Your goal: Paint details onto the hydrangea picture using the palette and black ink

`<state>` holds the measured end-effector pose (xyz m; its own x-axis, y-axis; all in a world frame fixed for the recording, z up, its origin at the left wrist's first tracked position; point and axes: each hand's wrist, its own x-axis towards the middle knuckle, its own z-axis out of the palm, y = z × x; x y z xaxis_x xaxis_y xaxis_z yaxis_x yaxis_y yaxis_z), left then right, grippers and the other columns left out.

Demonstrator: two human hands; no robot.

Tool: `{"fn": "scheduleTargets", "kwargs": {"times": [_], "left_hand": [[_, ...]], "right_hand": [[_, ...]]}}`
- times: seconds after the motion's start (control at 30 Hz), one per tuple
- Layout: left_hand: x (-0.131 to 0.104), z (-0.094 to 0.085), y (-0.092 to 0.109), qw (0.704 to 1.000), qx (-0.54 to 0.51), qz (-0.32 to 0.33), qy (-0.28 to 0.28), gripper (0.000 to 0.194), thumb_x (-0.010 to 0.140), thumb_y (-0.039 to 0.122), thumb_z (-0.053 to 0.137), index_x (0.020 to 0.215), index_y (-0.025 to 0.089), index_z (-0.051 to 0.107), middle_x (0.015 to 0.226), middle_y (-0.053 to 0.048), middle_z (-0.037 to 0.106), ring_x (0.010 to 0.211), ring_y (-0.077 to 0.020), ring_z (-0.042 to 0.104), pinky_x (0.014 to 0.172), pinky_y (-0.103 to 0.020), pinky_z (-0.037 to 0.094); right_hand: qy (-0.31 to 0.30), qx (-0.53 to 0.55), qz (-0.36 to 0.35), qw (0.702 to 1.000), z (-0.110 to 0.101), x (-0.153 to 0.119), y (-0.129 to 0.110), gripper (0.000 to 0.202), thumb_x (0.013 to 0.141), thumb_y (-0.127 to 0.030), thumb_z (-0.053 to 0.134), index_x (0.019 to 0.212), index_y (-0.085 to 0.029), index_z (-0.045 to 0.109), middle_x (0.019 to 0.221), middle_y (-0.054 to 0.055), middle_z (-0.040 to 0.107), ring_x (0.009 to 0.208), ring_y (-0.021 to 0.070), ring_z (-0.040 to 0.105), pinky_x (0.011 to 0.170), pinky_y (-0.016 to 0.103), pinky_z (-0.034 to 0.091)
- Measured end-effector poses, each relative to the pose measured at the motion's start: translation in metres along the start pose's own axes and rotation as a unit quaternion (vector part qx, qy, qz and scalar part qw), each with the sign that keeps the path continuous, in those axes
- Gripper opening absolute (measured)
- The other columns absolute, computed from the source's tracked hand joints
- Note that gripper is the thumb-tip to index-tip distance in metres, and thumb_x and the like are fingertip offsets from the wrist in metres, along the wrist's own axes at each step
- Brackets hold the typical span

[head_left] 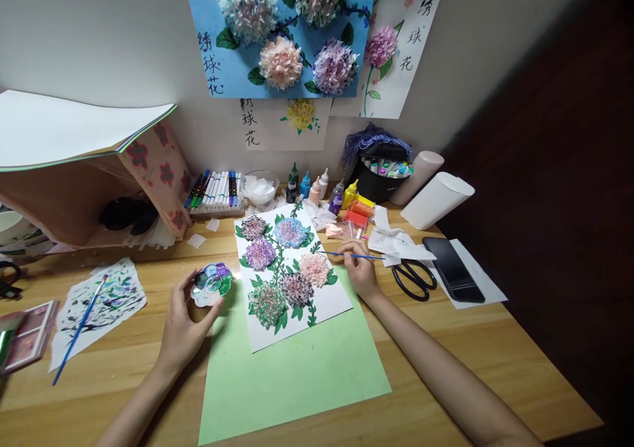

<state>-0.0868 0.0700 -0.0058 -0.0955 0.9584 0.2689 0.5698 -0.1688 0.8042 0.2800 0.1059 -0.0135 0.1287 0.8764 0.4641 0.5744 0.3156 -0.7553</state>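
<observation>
On the table [446, 374], the left hand [184, 328] has its fingers curled round a palette [211, 283] of mixed paints beside the flower picture [287, 269]. The right hand [360, 270] pinches a brush [354, 255]. Farther back, a bowl [261, 186] holds white scraps, a black tub [384, 173] markers.

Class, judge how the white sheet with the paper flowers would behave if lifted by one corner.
The white flower-covered sheet is thin and lies flat on the green paper, so it would probably sag. The raised tissue blooms look soft and likely crush easily. Being so thin, it probably slides readily when pushed.
</observation>
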Motion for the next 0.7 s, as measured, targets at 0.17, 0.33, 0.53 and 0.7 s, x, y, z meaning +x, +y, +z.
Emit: {"fn": "scheduleTargets", "kwargs": {"times": [0.17,0.33,0.53,0.7], "left_hand": [[0.0,0.0003,0.0021,1.0,0.001,-0.005,0.003,0.071,0.071,0.041,0.07,0.131,0.024,0.037,0.129,-0.012,0.046,0.12,-0.0284,0.048,0.1,-0.047,0.042],[0.0002,0.0002,0.0026,1.0,0.005,-0.009,-0.002,0.071,0.071,0.04,0.07,0.132,0.024,0.036,0.129,-0.012,0.046,0.12,-0.0285,0.047,0.101,-0.047,0.041],[-0.0003,0.0006,0.0024,1.0,-0.009,-0.004,0.002,0.07,0.071,0.04,0.07,0.131,0.024,0.038,0.129,-0.012,0.046,0.121,-0.0283,0.047,0.101,-0.047,0.041],[0.0,0.0003,0.0026,1.0,-0.001,-0.002,0.0,0.07,0.07,0.04,0.07,0.131,0.024,0.038,0.128,-0.012,0.047,0.12,-0.0286,0.047,0.1,-0.047,0.041]], "right_hand": [[-0.013,0.0,0.002,1.0,-0.0002,0.0006,-0.0002,0.013,0.083,-0.021,0.045,0.076,-0.022,0.057,0.084,0.004,0.058,0.092,0.021,0.054,0.081,0.035,0.044],[0.004,0.002,0.005,1.0,-0.0009,0.0004,-0.0004,0.015,0.084,-0.022,0.042,0.077,-0.022,0.056,0.084,0.004,0.058,0.093,0.0211,0.054,0.081,0.036,0.043],[0.006,0.006,0.011,1.0,-0.001,0.0006,0.0008,0.017,0.084,-0.022,0.042,0.075,-0.022,0.056,0.082,0.004,0.058,0.091,0.0206,0.054,0.079,0.035,0.044],[-0.007,0.008,0.007,1.0,-0.0008,0.0014,0.001,0.017,0.085,-0.025,0.044,0.076,-0.023,0.059,0.083,0.004,0.059,0.091,0.0206,0.054,0.081,0.036,0.044]]}}
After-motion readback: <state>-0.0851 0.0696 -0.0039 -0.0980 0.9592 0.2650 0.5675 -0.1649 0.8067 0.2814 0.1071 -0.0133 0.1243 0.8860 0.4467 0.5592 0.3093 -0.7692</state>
